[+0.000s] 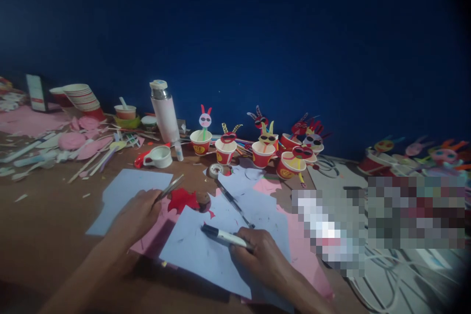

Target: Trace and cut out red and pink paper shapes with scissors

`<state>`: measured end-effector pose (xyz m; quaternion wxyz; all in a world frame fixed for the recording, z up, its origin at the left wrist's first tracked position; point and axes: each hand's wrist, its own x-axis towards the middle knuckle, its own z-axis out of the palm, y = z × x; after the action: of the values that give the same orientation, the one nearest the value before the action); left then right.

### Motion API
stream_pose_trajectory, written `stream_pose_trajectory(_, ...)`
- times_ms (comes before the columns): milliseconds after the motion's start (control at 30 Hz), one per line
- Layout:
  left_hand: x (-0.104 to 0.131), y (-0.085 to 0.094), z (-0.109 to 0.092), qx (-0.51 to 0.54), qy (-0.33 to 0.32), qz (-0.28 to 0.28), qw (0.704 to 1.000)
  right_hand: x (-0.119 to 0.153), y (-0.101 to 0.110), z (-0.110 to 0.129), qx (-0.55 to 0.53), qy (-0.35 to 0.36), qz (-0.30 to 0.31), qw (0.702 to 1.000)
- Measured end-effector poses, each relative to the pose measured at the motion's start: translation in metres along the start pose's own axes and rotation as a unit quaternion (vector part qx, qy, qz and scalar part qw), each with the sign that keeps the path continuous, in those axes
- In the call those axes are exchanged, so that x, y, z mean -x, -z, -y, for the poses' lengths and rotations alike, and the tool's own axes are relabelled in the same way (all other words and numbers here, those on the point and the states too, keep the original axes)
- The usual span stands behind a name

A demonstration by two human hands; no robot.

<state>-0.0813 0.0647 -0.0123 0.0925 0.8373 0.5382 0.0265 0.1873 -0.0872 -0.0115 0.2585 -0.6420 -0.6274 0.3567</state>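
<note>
My right hand [263,255] is closed around a marker pen [224,236] with a white barrel and a black end pointing left, above a sheet of white paper [195,250]. My left hand [142,208] is pinched on a thin stick-like thing [171,186], too blurred to name surely, and lies near another white sheet [128,186]. Between the hands is a red paper piece [182,200] with a ragged edge. A dark slim pen [233,201] rests on the papers beyond my right hand. Pink paper [152,235] shows underneath.
Red and white paper cups [225,152] with paper-faced figures stand along the back. Nearer are a tape roll [216,170], a white cup [160,157] and a flask [164,113]. Sticks and pink cut-outs [71,141] lie left; cables [390,274] lie right, beside a blurred-out patch.
</note>
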Motion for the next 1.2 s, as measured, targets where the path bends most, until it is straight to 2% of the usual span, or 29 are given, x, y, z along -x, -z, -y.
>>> stream_pose_trajectory(233,-0.005,-0.009,0.007,-0.015,0.018,-0.014,1.000,0.009,-0.003,0.013,-0.131,-0.016,0.079,0.988)
stream_pose_trajectory(333,-0.004,-0.009,0.008,-0.014,0.019,-0.013,1.000,0.013,0.000,0.020,-0.146,-0.010,0.112,0.983)
stream_pose_trajectory(400,-0.002,-0.009,0.008,-0.013,0.014,-0.012,1.000,0.016,0.002,0.023,-0.105,0.008,0.121,0.987)
stream_pose_trajectory(500,0.001,-0.008,0.005,-0.009,0.011,-0.009,1.000,0.021,0.004,0.024,0.001,0.039,0.102,0.994)
stream_pose_trajectory(633,0.003,-0.008,0.002,-0.003,0.027,-0.011,1.000,0.026,0.001,0.010,0.136,0.079,0.037,0.987)
stream_pose_trajectory(733,0.005,-0.009,-0.001,0.002,0.039,-0.015,0.999,0.028,-0.003,-0.008,0.224,0.100,-0.030,0.969)
stream_pose_trajectory(800,0.006,-0.009,-0.003,0.007,0.047,-0.019,0.999,0.030,-0.004,-0.018,0.269,0.099,-0.052,0.957)
stream_pose_trajectory(1200,0.009,-0.009,-0.006,0.050,0.044,-0.027,0.997,0.036,-0.019,-0.027,0.324,0.060,-0.032,0.943)
